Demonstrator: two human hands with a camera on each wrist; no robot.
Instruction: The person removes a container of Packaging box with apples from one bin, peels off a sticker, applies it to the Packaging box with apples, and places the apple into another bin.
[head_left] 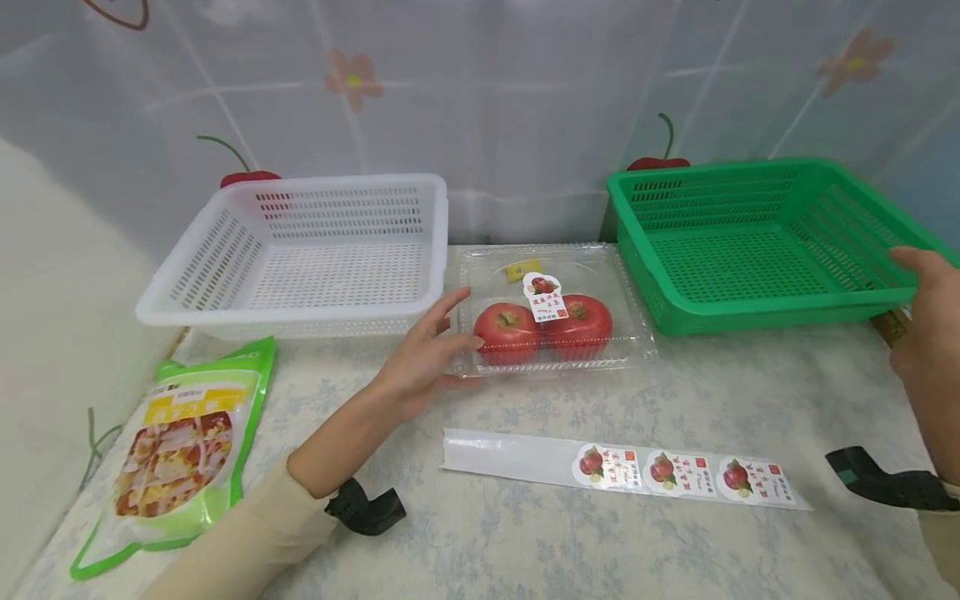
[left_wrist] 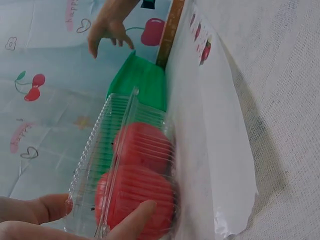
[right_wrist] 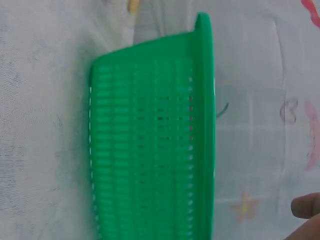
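Right hand [head_left: 926,312] cut off by the frame edge beside the green basket [head_left: 757,242]; finger state impossible to tell. Left hand [head_left: 427,354] at the clamshell box [head_left: 551,308], fingers spread and straight, touching its left end. Box flat on the table [head_left: 525,533] between both baskets, long axis left to right, two tomatoes [head_left: 543,329] inside.

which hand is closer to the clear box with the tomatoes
Left. The left hand touches the clear box at its left end; the right hand is far off, at the green basket.
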